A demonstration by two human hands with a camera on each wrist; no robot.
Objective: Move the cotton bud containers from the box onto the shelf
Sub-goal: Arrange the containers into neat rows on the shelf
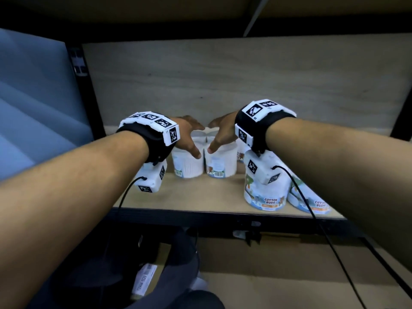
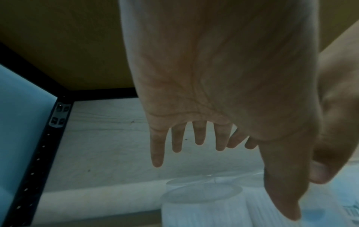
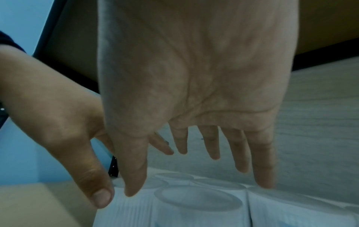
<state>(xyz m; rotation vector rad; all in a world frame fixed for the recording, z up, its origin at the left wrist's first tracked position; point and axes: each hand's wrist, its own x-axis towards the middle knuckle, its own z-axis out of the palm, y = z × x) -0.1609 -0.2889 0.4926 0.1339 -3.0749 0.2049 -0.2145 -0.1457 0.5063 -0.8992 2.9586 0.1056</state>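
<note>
Both hands splayed, empty, over the shelved tubs.
Our left hand (image 1: pixel 187 136) and right hand (image 1: pixel 220 134) hover above round clear-plastic cotton bud containers (image 1: pixel 204 160) on the wooden shelf (image 1: pixel 200 195); probably light, stiff, slick — we'd grip the sides.

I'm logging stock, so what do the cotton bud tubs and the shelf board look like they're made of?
The cotton bud tubs look like clear glossy plastic with printed labels: white buds show through the walls. The shelf board looks like pale wood-grain laminate or veneer, matt finish; which one can't be told.

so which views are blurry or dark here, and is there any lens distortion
Head view: sharp mid-frame, dark corners, shelf edge bowed by the wide lens. Left wrist view: dim, left hand backlit, containers soft. Right wrist view: dim, bluish, right hand fills frame.
</note>
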